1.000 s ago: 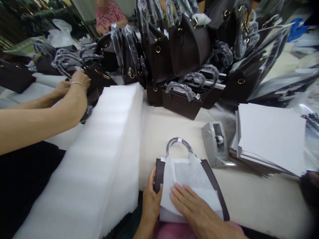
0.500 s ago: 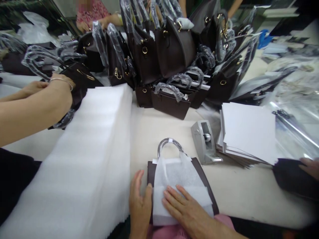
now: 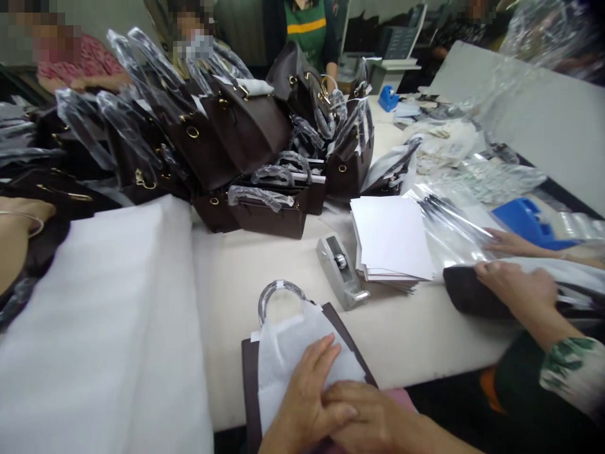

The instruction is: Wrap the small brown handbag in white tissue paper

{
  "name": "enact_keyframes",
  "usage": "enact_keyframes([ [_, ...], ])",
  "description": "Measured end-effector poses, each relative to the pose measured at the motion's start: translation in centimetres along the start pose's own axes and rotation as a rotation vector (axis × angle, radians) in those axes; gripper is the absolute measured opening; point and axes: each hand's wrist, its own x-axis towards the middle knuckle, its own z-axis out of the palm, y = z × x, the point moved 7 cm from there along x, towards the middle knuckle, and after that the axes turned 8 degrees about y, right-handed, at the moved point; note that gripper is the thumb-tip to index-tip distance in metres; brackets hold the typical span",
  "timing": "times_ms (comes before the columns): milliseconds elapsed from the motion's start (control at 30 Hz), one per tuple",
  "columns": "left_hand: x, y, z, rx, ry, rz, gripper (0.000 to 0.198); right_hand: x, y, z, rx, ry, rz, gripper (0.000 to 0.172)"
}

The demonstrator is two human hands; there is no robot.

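Hands (image 3: 307, 386) brought together, bag (image 3: 251, 386) underneath

dark brown handbag (image 3: 251, 378) at the table edge (image 3: 416, 366), white sheet (image 3: 286, 353) across its front

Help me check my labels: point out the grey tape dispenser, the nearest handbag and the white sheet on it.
Grey tape dispenser (image 3: 342, 281): head view, middle of its body.
Nearest handbag (image 3: 251, 378): head view, dark left edge.
White sheet (image 3: 285, 350): head view, upper part.
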Motion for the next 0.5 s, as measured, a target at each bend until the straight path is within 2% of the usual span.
enact_keyframes([
  [133,0.3,1.4,0.7,0.198,-0.047,0.148,0.072,-3.6,2.3,-2.8,0.139,0.176,0.277,0.021],
  [200,0.8,2.3,1.0,0.282,-0.055,0.216,0.077,-5.5,4.1,-3.2,0.11,0.249,0.486,0.023],
  [267,1.1,3.0,1.3,0.379,-0.034,0.287,0.07,-6.9,5.6,-2.8,0.061,0.269,0.652,0.026],
  [367,1.2,3.6,1.5,0.505,0.069,0.391,0.048,-7.5,6.6,-1.7,0.052,0.237,0.746,0.032],
  [500,0.7,3.9,1.4,0.531,0.245,0.471,0.028,-6.5,7.0,-0.9,0.114,0.195,0.752,0.04],
])
